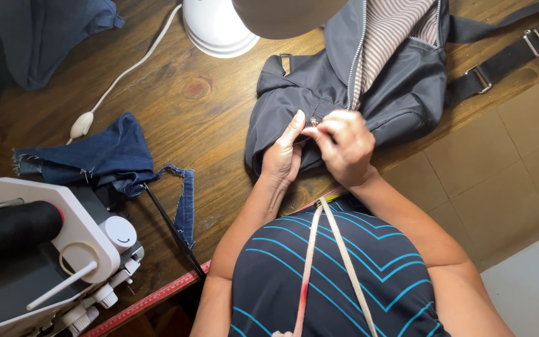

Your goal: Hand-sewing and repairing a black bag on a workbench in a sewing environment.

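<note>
surface (207, 118): dark brown wood, carrying everything.
bag (407, 93): grey, unzipped, striped lining showing, lying at the near edge of the surface.
sewing machine (45, 249): white, far left, black thread spool on it.
denim scrap (107, 156): blue, frayed, beside the machine.
lamp base (216, 28): white, at top.
left hand (284, 153): fingers pressed together, flat against the bag.
right hand (344, 146): pinching the bag's zipper end.
</note>
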